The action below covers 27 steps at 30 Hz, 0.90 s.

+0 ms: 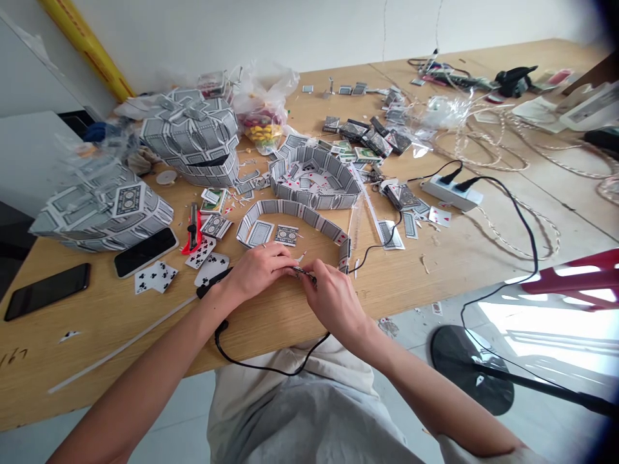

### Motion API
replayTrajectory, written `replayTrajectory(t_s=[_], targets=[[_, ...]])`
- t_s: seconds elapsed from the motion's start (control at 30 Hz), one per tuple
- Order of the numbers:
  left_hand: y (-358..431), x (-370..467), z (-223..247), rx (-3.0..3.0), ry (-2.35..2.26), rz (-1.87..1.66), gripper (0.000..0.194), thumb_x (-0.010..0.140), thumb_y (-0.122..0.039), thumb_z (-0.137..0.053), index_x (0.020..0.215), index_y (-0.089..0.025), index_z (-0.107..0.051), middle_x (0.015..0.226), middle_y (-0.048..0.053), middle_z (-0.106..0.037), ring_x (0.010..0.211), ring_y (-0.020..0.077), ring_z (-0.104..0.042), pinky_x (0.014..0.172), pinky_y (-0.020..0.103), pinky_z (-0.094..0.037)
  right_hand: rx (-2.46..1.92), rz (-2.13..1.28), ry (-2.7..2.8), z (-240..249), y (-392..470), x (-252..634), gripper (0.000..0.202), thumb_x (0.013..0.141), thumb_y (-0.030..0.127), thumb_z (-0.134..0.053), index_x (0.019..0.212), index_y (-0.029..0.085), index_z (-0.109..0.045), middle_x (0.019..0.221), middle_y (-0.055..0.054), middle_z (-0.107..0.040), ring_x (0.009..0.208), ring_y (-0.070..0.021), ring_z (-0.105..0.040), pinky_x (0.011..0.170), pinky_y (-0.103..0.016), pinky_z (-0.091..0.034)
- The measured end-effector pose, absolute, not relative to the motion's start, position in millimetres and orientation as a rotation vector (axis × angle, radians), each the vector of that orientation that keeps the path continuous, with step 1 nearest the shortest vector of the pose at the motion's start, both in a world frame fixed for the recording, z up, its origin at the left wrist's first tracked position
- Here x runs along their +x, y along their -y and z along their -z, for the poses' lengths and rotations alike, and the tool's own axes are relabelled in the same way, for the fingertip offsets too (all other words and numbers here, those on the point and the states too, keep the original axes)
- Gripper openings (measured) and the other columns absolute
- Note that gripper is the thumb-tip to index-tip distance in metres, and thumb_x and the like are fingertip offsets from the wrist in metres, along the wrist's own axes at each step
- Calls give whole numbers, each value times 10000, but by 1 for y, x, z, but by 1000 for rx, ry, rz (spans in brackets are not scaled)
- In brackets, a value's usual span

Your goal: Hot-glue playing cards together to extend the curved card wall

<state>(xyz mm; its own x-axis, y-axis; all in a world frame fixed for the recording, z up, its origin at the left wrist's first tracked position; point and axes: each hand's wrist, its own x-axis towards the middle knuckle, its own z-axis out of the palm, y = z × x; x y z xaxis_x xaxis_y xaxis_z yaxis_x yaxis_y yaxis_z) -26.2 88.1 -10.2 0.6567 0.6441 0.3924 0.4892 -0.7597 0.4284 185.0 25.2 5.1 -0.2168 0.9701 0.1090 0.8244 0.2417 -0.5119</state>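
Near the table's front edge, my left hand [261,267] and my right hand [333,293] are closed on opposite ends of a dark patterned playing card [305,275], seen nearly edge-on. Fingers hide much of it. Just beyond, a curved band of folded playing cards [309,211] stands on its edge. Within its curve lie a grey-backed card [260,233] and a black-backed card [287,236]. Partly hidden by my left wrist is a black tool [211,283] whose kind I cannot make out. Several loose cards [211,267] lie left of the band.
A red utility knife [193,230] and two phones [146,252] lie left. Behind stand card-built boxes [191,138] and an open card-walled container [314,196]. A white power strip [452,192] sits right; a black cable [275,371] loops past the front edge.
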Motion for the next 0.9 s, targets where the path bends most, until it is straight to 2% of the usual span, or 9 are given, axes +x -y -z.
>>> replayTrajectory(t_s=[0.37,0.53,0.73,0.8,0.9], targets=[[-93,-28,2,2492,-868,-621,189,1040,-350,-671,1045,-248,-830,971,40,-821,957,209,-746,888,339,-579,-1645,-524,2220,-16,-31,187,144,984,117,-607,881,205,-655,837,-83,-783,749,-234,-730,656,-303,-396],[-94,-32,-4,2512,-868,-586,165,1040,-296,-672,1110,-238,-810,1085,50,-813,1028,212,-730,949,355,-571,-1695,-506,2275,-20,-32,185,179,1016,141,-584,859,202,-644,814,-88,-769,725,-238,-720,625,-323,-362],[-95,-35,1,2525,-886,-559,126,1037,-261,-669,1004,-228,-786,988,33,-818,978,215,-736,926,362,-556,-1693,-539,2330,-23,-33,185,168,1027,110,-560,921,182,-668,872,-107,-782,827,-257,-750,671,-327,-397],[-96,-39,0,2553,-907,-542,150,1012,-290,-713,1139,-240,-776,1101,47,-821,1063,236,-733,991,396,-543,-1704,-550,2331,-23,-34,185,159,1038,118,-555,944,176,-671,889,-112,-788,832,-261,-755,672,-330,-399],[-99,-51,-2,2609,-1057,-473,438,968,-298,-767,1392,-249,-664,1276,78,-776,1193,275,-695,1085,460,-499,-1709,-558,2332,-22,-34,187,160,1064,139,-532,981,166,-667,899,-117,-792,806,-261,-755,657,-335,-389]])
